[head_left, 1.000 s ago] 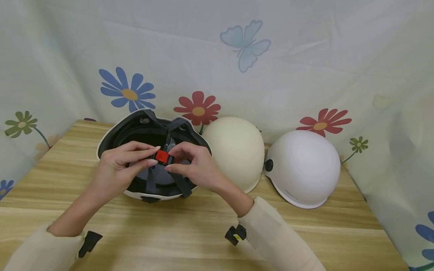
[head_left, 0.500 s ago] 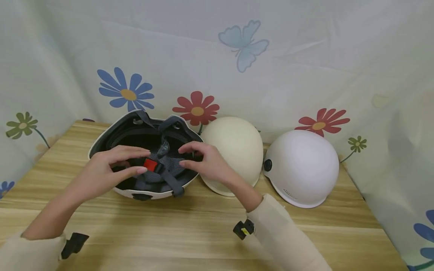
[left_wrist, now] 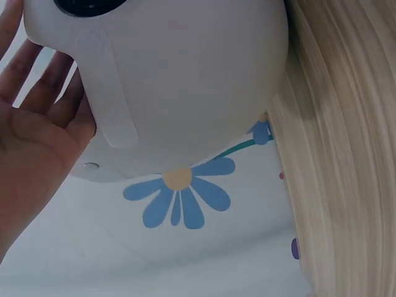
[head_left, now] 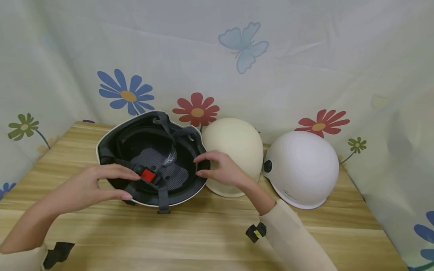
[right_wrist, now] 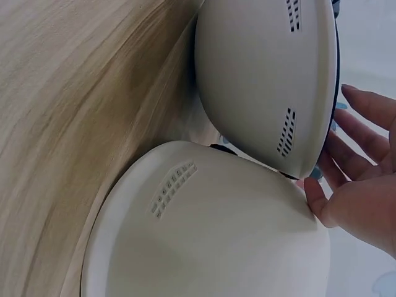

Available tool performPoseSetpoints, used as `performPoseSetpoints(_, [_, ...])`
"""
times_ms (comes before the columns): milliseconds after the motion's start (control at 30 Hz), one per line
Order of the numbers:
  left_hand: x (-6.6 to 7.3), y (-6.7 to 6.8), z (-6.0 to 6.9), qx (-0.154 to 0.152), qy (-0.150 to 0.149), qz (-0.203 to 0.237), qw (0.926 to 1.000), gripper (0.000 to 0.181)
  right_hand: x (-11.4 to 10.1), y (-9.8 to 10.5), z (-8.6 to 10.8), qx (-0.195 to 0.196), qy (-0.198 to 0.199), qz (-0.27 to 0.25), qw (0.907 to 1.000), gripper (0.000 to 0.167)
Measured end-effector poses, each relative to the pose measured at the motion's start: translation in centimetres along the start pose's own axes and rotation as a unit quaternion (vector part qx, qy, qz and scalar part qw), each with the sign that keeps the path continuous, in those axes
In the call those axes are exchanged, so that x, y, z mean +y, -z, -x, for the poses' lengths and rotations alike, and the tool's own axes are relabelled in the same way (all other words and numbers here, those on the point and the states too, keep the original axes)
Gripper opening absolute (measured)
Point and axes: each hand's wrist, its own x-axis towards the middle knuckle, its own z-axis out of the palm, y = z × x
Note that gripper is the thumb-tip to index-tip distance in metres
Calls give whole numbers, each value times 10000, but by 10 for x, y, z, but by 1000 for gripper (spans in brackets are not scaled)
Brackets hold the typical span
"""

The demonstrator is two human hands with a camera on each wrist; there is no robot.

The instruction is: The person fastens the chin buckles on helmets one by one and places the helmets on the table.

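Observation:
In the head view, a pale helmet (head_left: pixel 119 130) lies upturned on the table, its dark padded inside showing. Its chin strap, with a red buckle (head_left: pixel 148 175), is fastened across the opening. My left hand (head_left: pixel 84 188) is at the near left rim, index finger over the opening and thumb lower by the outer edge. Beside the shell in the left wrist view are the same hand's palm and fingers (left_wrist: pixel 37 114). My right hand (head_left: pixel 222 169) is at the right rim, thumb and index apart. The right wrist view shows its thumb close to the rim corner; firm contact is unclear.
A cream helmet (head_left: pixel 234 150) stands dome up, right against the upturned one. Further right stands a white helmet (head_left: pixel 305 169) with a black side button. All are on a wood-grain table (head_left: pixel 210 233) before a flower-printed cloth (head_left: pixel 162 49).
Both hands have let go of the red buckle and parted to the helmet's rim. The upturned helmet has turned clockwise. The other two helmets have not moved.

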Motion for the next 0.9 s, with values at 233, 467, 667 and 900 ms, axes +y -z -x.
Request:
performPoseSetpoints(233, [-15,3,8,270,239,18,9993,30,2,1,5,-77,39,-248,9997,28])
performPoseSetpoints(467, [-35,12,20,818,1001,-30,9916,27,1,7,7,-110,438,-803,9957,25])
performPoseSetpoints(667, [-45,13,24,1229,1129,241,9857,35,6,13,7,648,357,-845,9937,27])
performPoseSetpoints(900, [-44,16,22,1164,1574,470,9795,44,9,12,5,250,334,-1201,9919,32])
